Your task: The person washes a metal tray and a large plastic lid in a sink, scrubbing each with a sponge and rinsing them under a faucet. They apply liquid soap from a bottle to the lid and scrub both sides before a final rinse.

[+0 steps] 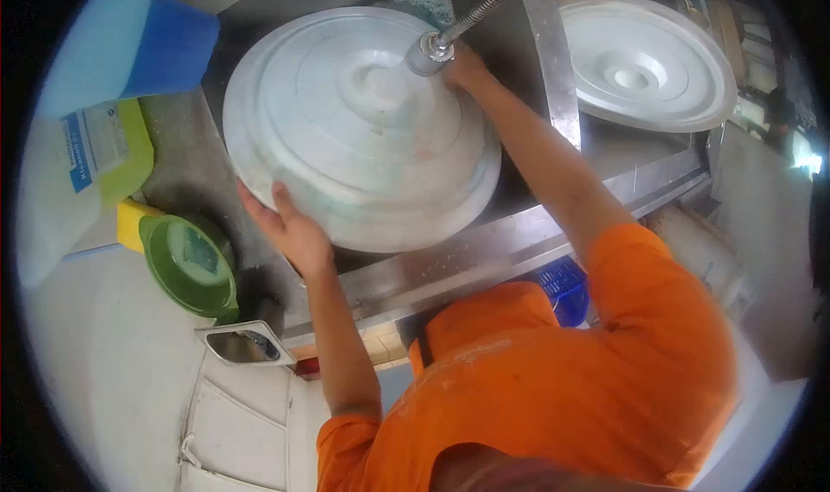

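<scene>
A large round white plastic lid (303,129) with a raised centre lies tilted across the metal sink. At its near-left rim, my left hand (298,237) grips the edge, thumb on the top side and fingers round the outside. My right hand (469,67) reaches over the lid's far-right side. Its fingers are mostly hidden behind the metal spray head (430,55), so I cannot tell what they hold. A ribbed metal hose (484,9) runs up from that head. Past the lid's far edge shows a greenish speckled pad (430,8).
A second white lid (596,68) rests on the sink's right side. On the left stand a green bowl (156,254) with soapy liquid, a yellow block (131,224), a jug with a yellow-green label (128,150) and a blue-and-white container (173,47). A steel pan (246,343) sits below the bowl.
</scene>
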The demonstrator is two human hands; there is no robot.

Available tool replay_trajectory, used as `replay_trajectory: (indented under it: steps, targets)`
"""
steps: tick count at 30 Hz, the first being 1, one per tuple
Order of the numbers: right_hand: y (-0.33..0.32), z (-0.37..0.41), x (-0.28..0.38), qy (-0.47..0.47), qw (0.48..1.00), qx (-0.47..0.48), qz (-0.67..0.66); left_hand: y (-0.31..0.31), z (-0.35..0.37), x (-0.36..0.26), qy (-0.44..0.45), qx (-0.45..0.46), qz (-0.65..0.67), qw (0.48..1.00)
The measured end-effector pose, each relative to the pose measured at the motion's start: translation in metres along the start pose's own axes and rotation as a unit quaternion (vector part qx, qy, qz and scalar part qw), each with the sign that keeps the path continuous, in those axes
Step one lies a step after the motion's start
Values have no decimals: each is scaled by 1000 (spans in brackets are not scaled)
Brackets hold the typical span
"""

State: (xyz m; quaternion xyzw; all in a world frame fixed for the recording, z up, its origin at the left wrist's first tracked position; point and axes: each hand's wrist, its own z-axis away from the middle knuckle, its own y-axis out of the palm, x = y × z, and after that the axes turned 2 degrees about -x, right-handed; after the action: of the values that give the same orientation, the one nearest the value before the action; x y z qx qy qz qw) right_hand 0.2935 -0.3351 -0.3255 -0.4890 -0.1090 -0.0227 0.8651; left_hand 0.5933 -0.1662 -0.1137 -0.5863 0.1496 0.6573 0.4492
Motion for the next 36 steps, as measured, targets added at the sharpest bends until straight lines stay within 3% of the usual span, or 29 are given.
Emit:
replay_trajectory:
  steps: [2, 3, 5, 6, 8, 11, 14, 16, 18, 20, 22, 24, 25, 27, 28, 30, 32, 34, 35, 36]
  targets:
    - [-31, 72, 11, 19, 993, 97, 66, -1, -1, 1, 21, 7, 2, 1000]
    - [-33, 106, 13, 30, 993, 112, 24, 0, -1, -1, 20, 9, 8, 1000]
    - [-59, 174, 52, -8, 983, 160, 87, 4, 1, -3, -7, -19, 35, 999]
    - [-63, 209, 71, -88, 983, 115, 109, 5, 1, 0, -10, -18, 37, 999]
    - [-66, 250, 115, -81, 994, 61, 40, 3, -1, 7, 4, -12, 76, 997]
    - [-98, 272, 162, -48, 994, 86, 43, 2, 1, -3, -16, 2, 62, 998]
    - [-96, 260, 133, -31, 993, 112, -34, 0, -1, 5, -9, 5, 72, 997]
    - [-67, 226, 105, -33, 996, 70, 50, 3, -1, 3, -5, -7, 62, 998]
    - [-33, 179, 73, 23, 997, -16, 76, 2, -1, 3, 2, -12, 49, 999]
    - [11, 110, 31, 95, 988, -118, -41, 1, -1, 3, 0, 1, 70, 998]
    - [11, 51, 38, 201, 974, -97, -40, 2, 0, -1, 9, 1, 65, 998]
    - [112, -39, -6, 27, 929, -304, -209, 4, -1, -2, 15, -1, 63, 998]
    - [93, -34, 12, 23, 929, -304, -209, 5, -2, -2, 2, -6, 76, 997]
    - [48, 9, 54, -124, 941, -194, -249, 2, 2, 0, -22, -7, 78, 997]
    - [0, 45, 67, -66, 941, -50, -329, 3, 0, 2, -12, -4, 88, 996]
    - [25, 95, 61, -11, 962, -149, -230, 0, -1, 6, 0, -1, 99, 995]
    - [30, 141, 79, 35, 963, -150, -220, 2, -4, 9, 31, -12, 54, 998]
    - [-2, 184, 123, -94, 993, -6, -68, 2, -5, 9, 28, -12, 82, 996]
    - [-31, 201, 151, -181, 956, -98, -207, 3, -4, 10, 25, -7, 106, 994]
    - [-25, 205, 179, -193, 935, -168, -247, 3, -4, 11, 19, -8, 107, 994]
